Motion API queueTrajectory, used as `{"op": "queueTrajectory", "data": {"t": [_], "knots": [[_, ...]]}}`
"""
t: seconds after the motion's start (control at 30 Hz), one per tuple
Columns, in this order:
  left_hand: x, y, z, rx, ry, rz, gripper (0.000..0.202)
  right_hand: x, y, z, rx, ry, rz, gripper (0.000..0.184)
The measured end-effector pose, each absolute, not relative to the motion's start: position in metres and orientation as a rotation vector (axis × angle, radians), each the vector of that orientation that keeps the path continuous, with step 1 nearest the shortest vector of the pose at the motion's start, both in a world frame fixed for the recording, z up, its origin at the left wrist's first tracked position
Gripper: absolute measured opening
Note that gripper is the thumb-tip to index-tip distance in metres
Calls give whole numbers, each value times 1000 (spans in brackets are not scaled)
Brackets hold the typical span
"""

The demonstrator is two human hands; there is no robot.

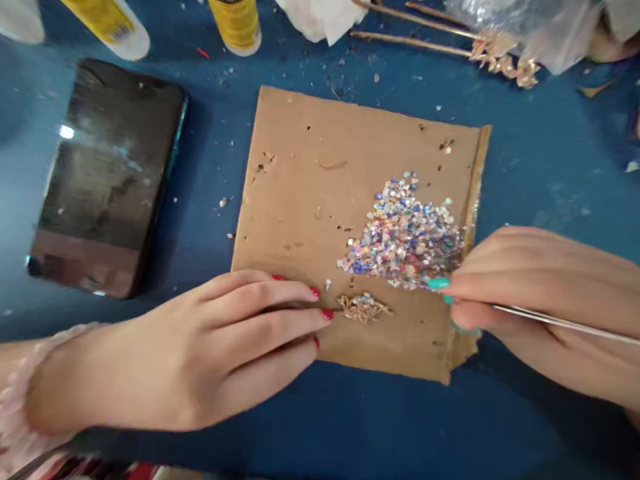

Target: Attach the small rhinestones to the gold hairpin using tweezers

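Observation:
My left hand lies over the lower left of a cardboard sheet. Its fingertips pinch the thin stem of a gold hair stick, whose openwork head rests on the cardboard with a few pale stones on it. At the right edge, my right hand is closed around slim metal tweezers. Their tips are hidden behind the fingers. The fingertips reach the lower right of a pile of small multicoloured rhinestones on the cardboard.
A black phone lies on the blue table at left. Two yellow bottles and a white tissue are along the back. Several gold hair sticks lie beside clear plastic bags at back right.

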State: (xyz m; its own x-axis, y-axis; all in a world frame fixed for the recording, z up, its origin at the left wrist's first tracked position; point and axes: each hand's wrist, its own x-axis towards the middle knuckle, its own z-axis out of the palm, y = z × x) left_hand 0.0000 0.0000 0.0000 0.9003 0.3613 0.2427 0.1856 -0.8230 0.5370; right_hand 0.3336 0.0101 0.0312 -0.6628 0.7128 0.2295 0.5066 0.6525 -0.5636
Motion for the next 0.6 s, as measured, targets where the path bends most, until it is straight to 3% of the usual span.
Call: {"op": "queueTrajectory", "data": {"t": [0.6], "knots": [[-1,-2,1,2537,429,463,29,328,16,30,-1076,-2376,425,16]]}}
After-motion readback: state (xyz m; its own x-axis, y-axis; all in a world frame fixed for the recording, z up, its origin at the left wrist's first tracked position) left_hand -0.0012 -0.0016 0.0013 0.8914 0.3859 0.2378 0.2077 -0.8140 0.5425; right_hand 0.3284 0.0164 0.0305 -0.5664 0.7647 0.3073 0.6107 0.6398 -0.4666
